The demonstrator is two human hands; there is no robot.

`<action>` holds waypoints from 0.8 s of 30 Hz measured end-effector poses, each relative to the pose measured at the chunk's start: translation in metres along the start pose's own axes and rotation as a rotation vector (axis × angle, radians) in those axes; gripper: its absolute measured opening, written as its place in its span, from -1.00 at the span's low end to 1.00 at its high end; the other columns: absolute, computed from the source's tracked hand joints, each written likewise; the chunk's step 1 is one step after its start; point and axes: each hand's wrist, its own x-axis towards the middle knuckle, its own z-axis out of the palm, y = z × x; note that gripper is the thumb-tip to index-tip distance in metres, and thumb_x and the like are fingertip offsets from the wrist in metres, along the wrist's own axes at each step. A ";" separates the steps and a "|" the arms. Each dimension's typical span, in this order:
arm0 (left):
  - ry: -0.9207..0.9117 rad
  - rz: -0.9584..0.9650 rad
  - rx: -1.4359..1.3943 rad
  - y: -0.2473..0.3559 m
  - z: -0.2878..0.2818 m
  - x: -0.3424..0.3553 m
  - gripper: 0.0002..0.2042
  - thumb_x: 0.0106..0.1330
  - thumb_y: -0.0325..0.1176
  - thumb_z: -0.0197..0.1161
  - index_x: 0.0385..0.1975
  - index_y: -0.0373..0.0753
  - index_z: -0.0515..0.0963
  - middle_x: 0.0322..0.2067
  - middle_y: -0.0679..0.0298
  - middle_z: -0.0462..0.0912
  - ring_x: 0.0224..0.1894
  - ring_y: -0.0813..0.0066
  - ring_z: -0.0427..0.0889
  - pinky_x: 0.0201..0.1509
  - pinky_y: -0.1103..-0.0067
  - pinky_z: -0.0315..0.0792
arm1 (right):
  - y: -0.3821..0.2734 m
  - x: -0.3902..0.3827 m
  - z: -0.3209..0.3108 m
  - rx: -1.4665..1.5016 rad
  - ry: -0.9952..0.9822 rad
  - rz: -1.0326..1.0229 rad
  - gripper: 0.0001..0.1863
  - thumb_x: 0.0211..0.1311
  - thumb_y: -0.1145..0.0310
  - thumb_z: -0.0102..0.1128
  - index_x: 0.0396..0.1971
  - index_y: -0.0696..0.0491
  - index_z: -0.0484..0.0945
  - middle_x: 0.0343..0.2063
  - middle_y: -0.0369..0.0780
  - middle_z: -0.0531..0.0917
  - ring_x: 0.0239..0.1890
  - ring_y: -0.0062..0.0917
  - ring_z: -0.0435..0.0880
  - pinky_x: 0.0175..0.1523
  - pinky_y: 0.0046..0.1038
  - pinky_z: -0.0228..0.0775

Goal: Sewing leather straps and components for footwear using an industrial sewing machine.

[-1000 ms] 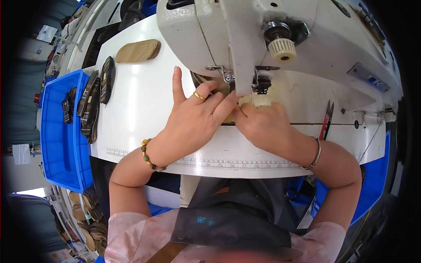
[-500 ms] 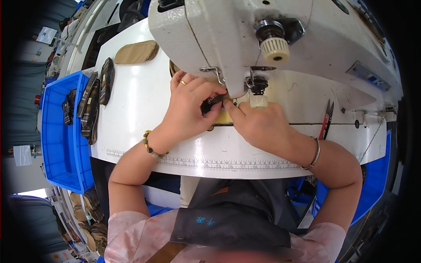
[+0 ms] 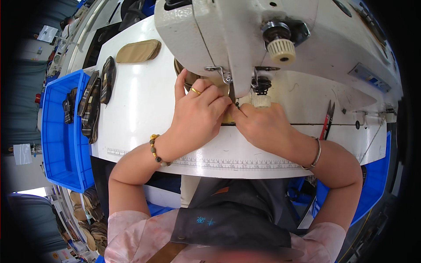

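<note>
Under the head of a white sewing machine (image 3: 197, 37) lies a brown fabric piece (image 3: 188, 79), mostly hidden by the machine and my fingers. My left hand (image 3: 197, 107), wearing a gold ring and a beaded bracelet, has its fingers closed at the fabric near the needle area. One finger of it sticks up beside the fabric. My right hand (image 3: 265, 125), with a metal bangle at the wrist, is curled closed just right of the left fingertips. What its fingertips pinch is too small and covered to make out. The fingertips of both hands nearly meet.
Black-and-red thread snips (image 3: 326, 120) lie on the white table (image 3: 144, 101) to the right. Stacked tan fabric pieces (image 3: 138, 51) sit at the far left. Plaid pieces (image 3: 90, 107) lie by a blue bin (image 3: 61, 149). A ruler strip (image 3: 210, 164) runs along the near edge.
My left hand has shifted slightly right, its fingers closing toward the right fingertips. The dark piece seen between its thumb and fingers is now covered, and more brown fabric shows behind the hand.
</note>
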 end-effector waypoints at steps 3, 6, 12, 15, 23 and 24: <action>-0.006 -0.043 -0.080 -0.001 0.000 0.001 -0.90 0.06 -0.41 0.41 -0.41 -0.09 0.69 -0.36 0.44 0.60 -0.08 0.37 0.56 0.38 -0.05 0.08 | 0.000 0.001 -0.002 0.008 -0.010 -0.020 -0.89 0.01 0.46 0.19 -0.41 0.11 0.55 -0.61 -0.30 0.58 -0.56 -0.48 0.66 -0.52 -0.43 0.47; 0.041 -0.051 -0.132 -0.002 0.004 -0.001 -0.90 0.07 -0.42 0.42 -0.41 -0.09 0.70 -0.37 0.43 0.60 -0.08 0.37 0.56 0.39 -0.01 0.07 | -0.002 0.001 -0.003 0.002 -0.005 -0.035 -0.91 0.01 0.45 0.19 -0.44 0.11 0.54 -0.60 -0.29 0.58 -0.56 -0.50 0.66 -0.52 -0.44 0.46; -0.011 -0.011 -0.115 -0.001 0.002 0.002 -0.87 0.05 -0.44 0.40 -0.38 -0.11 0.71 -0.36 0.42 0.60 -0.10 0.35 0.55 0.37 0.01 0.12 | -0.003 0.000 -0.002 -0.022 0.010 -0.046 -0.92 0.00 0.45 0.19 -0.47 0.09 0.51 -0.60 -0.29 0.57 -0.57 -0.51 0.65 -0.54 -0.44 0.45; -0.035 0.014 -0.108 -0.002 0.001 0.003 -0.86 0.04 -0.44 0.40 -0.37 -0.13 0.72 -0.37 0.41 0.59 -0.12 0.34 0.53 0.35 0.04 0.16 | -0.003 0.000 -0.003 -0.030 -0.002 -0.049 -0.92 0.00 0.44 0.19 -0.48 0.09 0.51 -0.61 -0.30 0.56 -0.58 -0.50 0.64 -0.55 -0.44 0.44; -0.019 0.021 -0.115 -0.003 0.000 0.003 -0.88 0.06 -0.42 0.39 -0.38 -0.13 0.73 -0.38 0.39 0.58 -0.15 0.34 0.53 0.32 0.11 0.23 | 0.000 -0.002 0.000 -0.129 0.005 -0.084 -0.75 0.04 0.40 0.24 -0.23 0.04 0.68 -0.60 -0.40 0.52 -0.66 -0.63 0.55 -0.66 -0.50 0.24; -0.012 0.021 -0.116 -0.004 0.000 0.003 -0.89 0.06 -0.42 0.39 -0.39 -0.14 0.73 -0.39 0.38 0.58 -0.16 0.33 0.53 0.31 0.13 0.24 | 0.000 -0.002 0.000 -0.112 -0.003 -0.060 -0.80 0.03 0.42 0.22 -0.29 0.07 0.64 -0.62 -0.34 0.54 -0.65 -0.56 0.59 -0.63 -0.46 0.33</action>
